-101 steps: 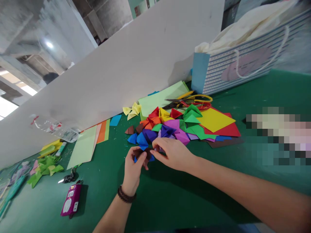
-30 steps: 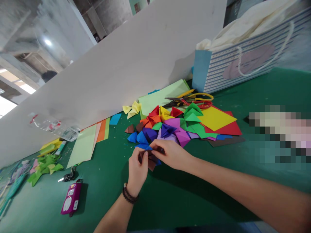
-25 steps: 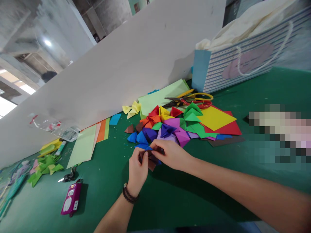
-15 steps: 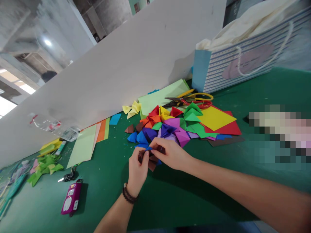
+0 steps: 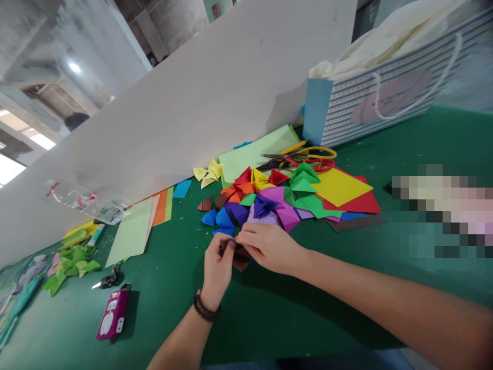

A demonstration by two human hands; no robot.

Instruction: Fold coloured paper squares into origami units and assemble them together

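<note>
My left hand (image 5: 219, 261), with a dark braided bracelet (image 5: 206, 307) at its wrist, pinches a folded brown paper piece (image 5: 241, 258). From the other side my right hand (image 5: 269, 246) closes on the same piece, its fingertips almost meeting my left thumb. A little blue paper shows between the fingertips; the hands hide most of its shape. Just beyond lies a heap of folded paper pieces (image 5: 265, 205) in blue, purple, orange, red, yellow and green. Several blue folded pieces (image 5: 224, 218) sit closest to my left fingers.
Flat coloured sheets (image 5: 342, 187) and scissors (image 5: 318, 154) lie behind the heap, near a striped paper bag (image 5: 385, 97). To the left are paper strips (image 5: 133, 226), a plastic bottle (image 5: 110, 211), keys (image 5: 110, 279) and a purple case (image 5: 113, 313) on the green table (image 5: 173, 298).
My right hand has shifted slightly down, its fingers curling further over the paper. Less blue shows between the fingertips now. My left hand has barely moved.
</note>
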